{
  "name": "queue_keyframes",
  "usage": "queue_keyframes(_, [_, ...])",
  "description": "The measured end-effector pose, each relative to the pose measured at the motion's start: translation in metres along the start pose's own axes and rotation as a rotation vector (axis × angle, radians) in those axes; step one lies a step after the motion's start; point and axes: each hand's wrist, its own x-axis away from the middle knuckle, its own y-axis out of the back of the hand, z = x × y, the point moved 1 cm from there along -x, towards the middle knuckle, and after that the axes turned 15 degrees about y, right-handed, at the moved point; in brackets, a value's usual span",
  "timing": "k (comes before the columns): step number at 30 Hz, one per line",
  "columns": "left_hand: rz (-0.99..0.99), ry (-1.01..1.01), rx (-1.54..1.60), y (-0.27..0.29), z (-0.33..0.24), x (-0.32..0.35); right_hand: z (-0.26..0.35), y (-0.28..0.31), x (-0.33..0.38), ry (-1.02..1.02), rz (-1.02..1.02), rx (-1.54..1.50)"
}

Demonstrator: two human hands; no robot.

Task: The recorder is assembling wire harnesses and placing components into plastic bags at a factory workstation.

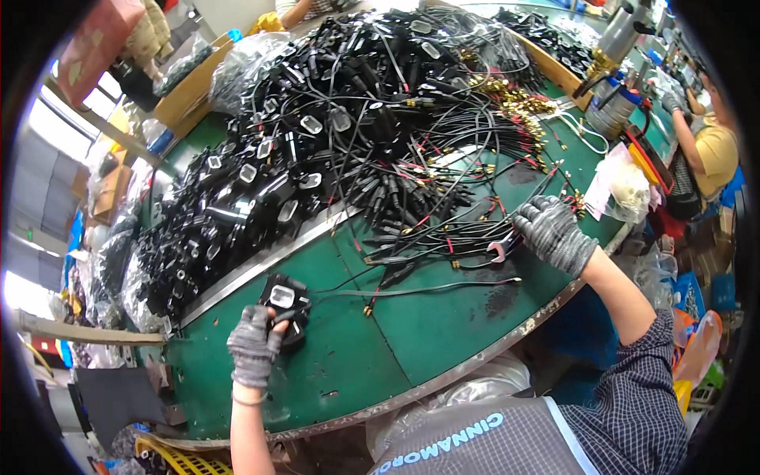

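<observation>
Grey apron (483,435) sits near; left hand (256,342), at left, grips a black housing (295,309); right hand (552,233) sits by black cables (469,231), grip unclear.

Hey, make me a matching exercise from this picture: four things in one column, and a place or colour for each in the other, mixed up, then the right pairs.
Things:
1. Left hand
2. Right hand
3. Table
4. Basket

Places and colours:
A. Green
B. At the picture's lower left, beyond the table's near edge
C. On a black plastic part with a clear window
D. At the right-hand end of some black cables

Right pairs: 1-C, 2-D, 3-A, 4-B
</observation>
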Motion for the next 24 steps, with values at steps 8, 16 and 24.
queue_keyframes(8, [-0.215,0.126,0.008,0.019,-0.009,-0.03,-0.004,0.004,-0.011,0.224,0.097,0.067])
queue_keyframes(16, [-0.237,0.311,-0.251,0.025,-0.016,-0.131,0.002,-0.01,-0.009,0.213,-0.035,0.218])
queue_keyframes(24, [-0.166,-0.194,-0.834,-0.005,0.032,-0.164,0.05,0.038,-0.016,0.284,-0.415,-0.084])
